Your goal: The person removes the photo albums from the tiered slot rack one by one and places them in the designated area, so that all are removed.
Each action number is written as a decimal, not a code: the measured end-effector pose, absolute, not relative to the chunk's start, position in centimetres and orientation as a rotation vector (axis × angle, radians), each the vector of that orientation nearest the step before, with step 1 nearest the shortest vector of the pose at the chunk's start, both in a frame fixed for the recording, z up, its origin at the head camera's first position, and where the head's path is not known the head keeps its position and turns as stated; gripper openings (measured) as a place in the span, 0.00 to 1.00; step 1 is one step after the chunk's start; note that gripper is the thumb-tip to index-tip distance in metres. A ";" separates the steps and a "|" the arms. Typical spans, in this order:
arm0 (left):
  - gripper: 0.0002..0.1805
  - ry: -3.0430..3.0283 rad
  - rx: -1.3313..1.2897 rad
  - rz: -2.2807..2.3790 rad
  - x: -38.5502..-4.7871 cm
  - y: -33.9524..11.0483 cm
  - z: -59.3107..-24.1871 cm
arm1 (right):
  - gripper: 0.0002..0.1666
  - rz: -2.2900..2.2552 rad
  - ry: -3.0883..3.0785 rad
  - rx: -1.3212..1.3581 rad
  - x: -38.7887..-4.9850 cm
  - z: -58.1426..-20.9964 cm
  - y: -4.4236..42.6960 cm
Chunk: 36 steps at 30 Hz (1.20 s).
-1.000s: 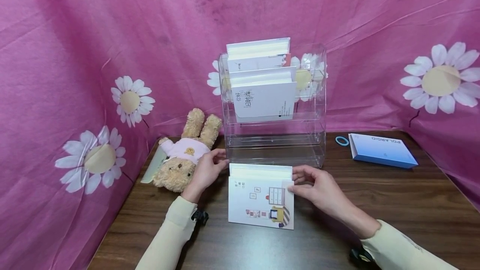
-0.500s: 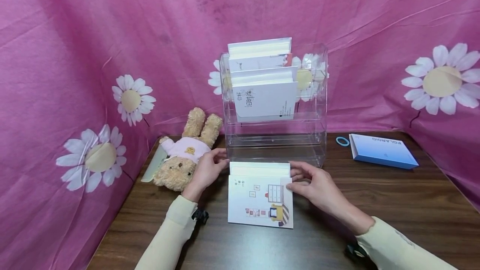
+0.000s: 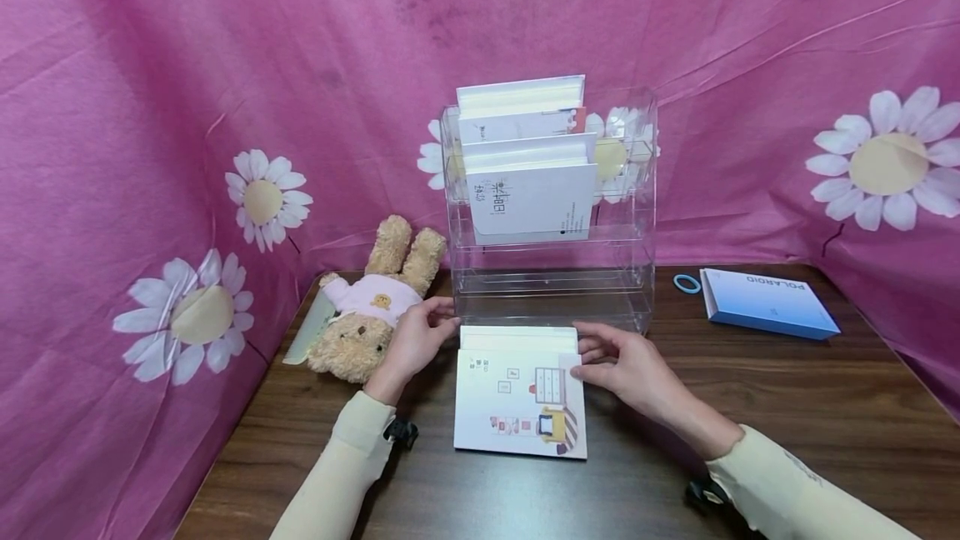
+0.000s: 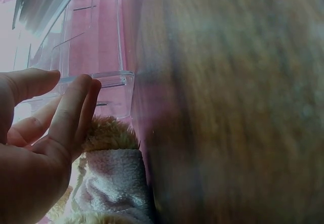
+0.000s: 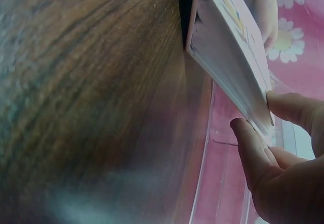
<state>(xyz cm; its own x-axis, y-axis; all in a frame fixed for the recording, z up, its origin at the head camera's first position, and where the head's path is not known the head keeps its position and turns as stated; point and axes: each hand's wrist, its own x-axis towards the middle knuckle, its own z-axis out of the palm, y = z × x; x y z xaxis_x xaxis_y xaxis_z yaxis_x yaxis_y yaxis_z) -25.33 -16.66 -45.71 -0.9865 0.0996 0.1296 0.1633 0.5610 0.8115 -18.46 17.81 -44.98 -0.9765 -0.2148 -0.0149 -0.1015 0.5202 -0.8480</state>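
Currently, the right edge of a white photo album [image 3: 517,398] is pinched near its far corner by the right hand [image 3: 637,369], the thumb laid on the cover and the fingers set behind. The left hand [image 3: 416,338] holds nothing, its fingers reaching to the front left corner of a clear acrylic rack [image 3: 547,280]; whether the plastic is pressed cannot be told. The album is held tilted, its far end raised, just in front of the rack and over the wooden table [image 3: 637,482].

The album can be judged light and fairly stiff, with smooth, perhaps slippery covers. A firm hold would best be taken across both boards near an edge, as the covers might splay if only one were caught.

Compared with one second ago, the album and right hand have been shifted slightly left, and a narrower band of page edges is shown; the left hand's place is little changed.

Farther out, an upper album [image 3: 517,125] and a lower album [image 3: 532,202] are held in the rack. A teddy bear [image 3: 375,302] is laid by the left hand; a blue POLAROID case [image 3: 768,302] and a light-blue ring [image 3: 686,283] are placed right of the rack.
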 end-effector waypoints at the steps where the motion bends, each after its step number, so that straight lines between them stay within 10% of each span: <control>1: 0.17 -2.712 -0.225 -1.429 -25.3 -16.7 -45.7 | 0.43 -1.452 2.630 -0.270 -18.5 -45.0 17.8; 36: 0.17 -2.655 -0.233 -1.523 -25.3 -16.9 -45.5 | 0.43 -1.511 2.373 -0.141 -20.7 -46.4 17.8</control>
